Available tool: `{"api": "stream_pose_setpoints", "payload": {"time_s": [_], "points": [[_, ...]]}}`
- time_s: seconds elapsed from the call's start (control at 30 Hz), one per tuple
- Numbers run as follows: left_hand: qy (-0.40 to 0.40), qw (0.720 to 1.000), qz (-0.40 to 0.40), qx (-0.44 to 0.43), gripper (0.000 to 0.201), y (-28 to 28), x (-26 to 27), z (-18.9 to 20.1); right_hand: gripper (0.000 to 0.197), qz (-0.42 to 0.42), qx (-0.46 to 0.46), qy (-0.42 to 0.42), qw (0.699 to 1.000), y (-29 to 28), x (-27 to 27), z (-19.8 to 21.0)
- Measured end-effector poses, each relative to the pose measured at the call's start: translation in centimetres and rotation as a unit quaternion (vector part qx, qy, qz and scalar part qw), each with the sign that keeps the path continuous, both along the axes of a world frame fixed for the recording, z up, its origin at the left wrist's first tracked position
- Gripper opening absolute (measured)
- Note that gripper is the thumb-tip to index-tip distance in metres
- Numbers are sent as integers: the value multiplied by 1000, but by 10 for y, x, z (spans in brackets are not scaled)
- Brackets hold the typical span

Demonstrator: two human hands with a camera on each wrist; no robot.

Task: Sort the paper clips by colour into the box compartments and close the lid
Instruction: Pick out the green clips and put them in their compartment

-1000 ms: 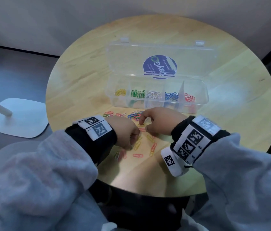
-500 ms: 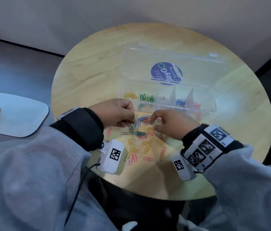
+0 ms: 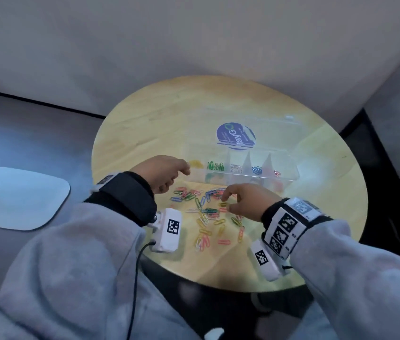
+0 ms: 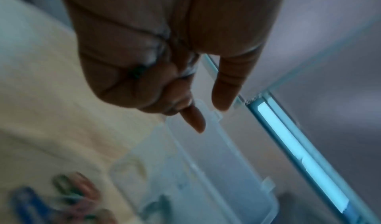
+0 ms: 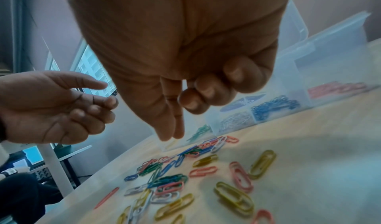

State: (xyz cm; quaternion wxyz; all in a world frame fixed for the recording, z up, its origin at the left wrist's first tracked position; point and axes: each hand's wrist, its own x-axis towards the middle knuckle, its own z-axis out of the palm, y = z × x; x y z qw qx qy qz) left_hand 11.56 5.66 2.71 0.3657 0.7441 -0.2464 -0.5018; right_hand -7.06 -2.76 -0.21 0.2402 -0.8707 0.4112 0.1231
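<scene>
A clear plastic box [image 3: 290,178] stands on the table, its lid [image 3: 267,128] tipped back open. Its compartments hold yellow [image 3: 195,163], green [image 3: 215,166], white, blue [image 3: 256,170] and red clips. Loose mixed clips [image 3: 206,212] lie in front of it. My left hand [image 3: 181,171] hovers at the box's yellow end, fingers loosely curled; I see nothing held in it. My right hand [image 3: 227,201] hangs over the pile, thumb and forefinger apart above a yellow clip [image 3: 223,204], the other fingers curled. The right wrist view shows its fingertips [image 5: 171,129] just above the clips [image 5: 175,178].
The round wooden table [image 3: 329,204] ends close in front of my body. A white stand base [image 3: 22,197] sits on the floor to the left. A wall runs right behind the table. In the left wrist view the blurred box [image 4: 206,186] lies below the fingers.
My left hand has lifted from the pile and moved forward to the box's left end. My right hand stays over the pile, its thumb and forefinger now spread. My head view has shifted.
</scene>
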Motion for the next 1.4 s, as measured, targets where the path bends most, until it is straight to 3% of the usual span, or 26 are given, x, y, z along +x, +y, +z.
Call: {"api": "stream_pose_setpoints", "payload": {"time_s": [0.1,0.23,0.37,0.47,0.63,0.7,0.77,0.87,1.03,1.23,1.3,1.4], "points": [[-69,993,-82,58,13,-5,1,-10,27,5,12,-2,1000,-4,6,-2],[-88,985,-101,108,5,-15,11,-31,27,36,-3,0,999,-15,25,-4],[4,992,-29,123,10,-25,27,-39,28,62,10,-2,998,-13,48,-6],[7,989,-26,143,13,-27,34,-43,33,102,20,24,994,-11,62,-11],[-81,977,-106,164,16,-28,31,-45,31,133,-8,75,988,-9,80,-20],[-173,952,-181,177,17,-29,31,-48,20,138,-16,79,987,-8,85,-22],[-286,909,-246,178,17,-29,30,-51,9,148,-26,78,985,-9,87,-23],[-342,887,-265,160,7,-27,29,-56,13,150,-32,63,986,-10,87,-23],[-330,889,-290,130,11,-30,29,-60,17,145,-14,51,988,-2,92,-27],[-307,893,-294,147,1,-29,26,-60,9,141,-7,73,987,-4,88,-27],[-294,897,-296,147,8,-28,28,-58,7,146,-9,89,985,-4,86,-27],[-227,930,-263,118,18,-28,33,-49,5,156,-23,100,982,-4,83,-25]]}}
